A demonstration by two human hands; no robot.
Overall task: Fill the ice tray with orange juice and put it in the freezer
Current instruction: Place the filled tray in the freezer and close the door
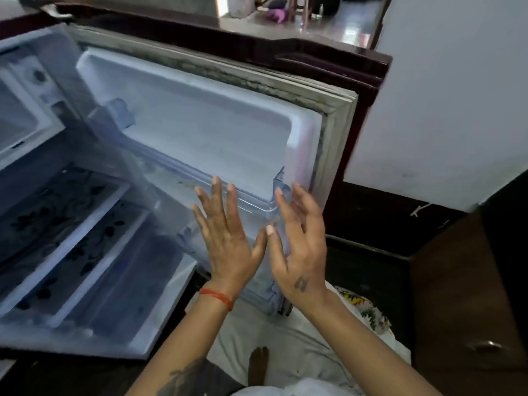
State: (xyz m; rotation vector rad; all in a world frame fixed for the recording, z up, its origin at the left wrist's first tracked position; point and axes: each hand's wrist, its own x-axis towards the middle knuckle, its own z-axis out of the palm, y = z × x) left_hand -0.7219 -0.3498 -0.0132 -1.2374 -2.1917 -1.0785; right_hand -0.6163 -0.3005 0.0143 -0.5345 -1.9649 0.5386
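Observation:
The fridge door [217, 132] stands swung open in front of me, white liner facing me, with clear door shelves [257, 207] low on it. My left hand [228, 241] is flat with fingers spread against the door's inner side, a red thread on its wrist. My right hand [303, 247] is beside it, fingers apart, near the door's right edge. Neither hand holds anything. The freezer compartment [20, 110] is at the far left, blurred. No ice tray or juice is visible.
Glass fridge shelves [71, 238] with a dark flower print fill the lower left. A grey, grimy door gasket [285, 84] runs along the door's top. A white wall [457, 95] and a dark wooden cabinet [471, 310] stand to the right.

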